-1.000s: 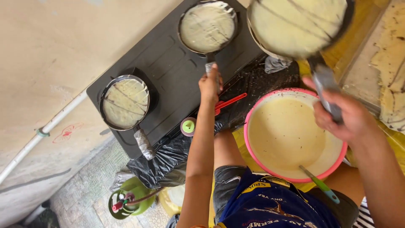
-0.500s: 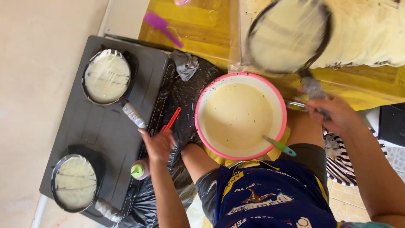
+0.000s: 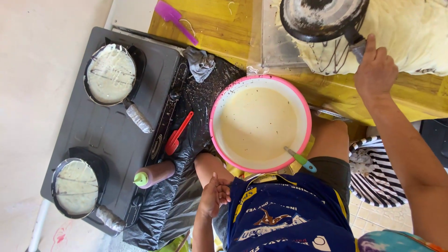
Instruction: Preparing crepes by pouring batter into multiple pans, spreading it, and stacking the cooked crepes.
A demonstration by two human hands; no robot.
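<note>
Over the yellow bench the right hand, gripping the pan, has flipped it onto the crepes; left hand now empty, loose.

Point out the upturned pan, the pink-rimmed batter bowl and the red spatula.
upturned pan [image 3: 322, 16], head view, on its dark underside
right hand [image 3: 375, 70], head view, back of hand, gripping the pan handle
batter bowl [image 3: 224, 100], head view, pink rim
red spatula [image 3: 172, 142], head view, blade

Purple spatula, grey rag, red spatula, brown squeeze bottle, striped cloth.
</note>
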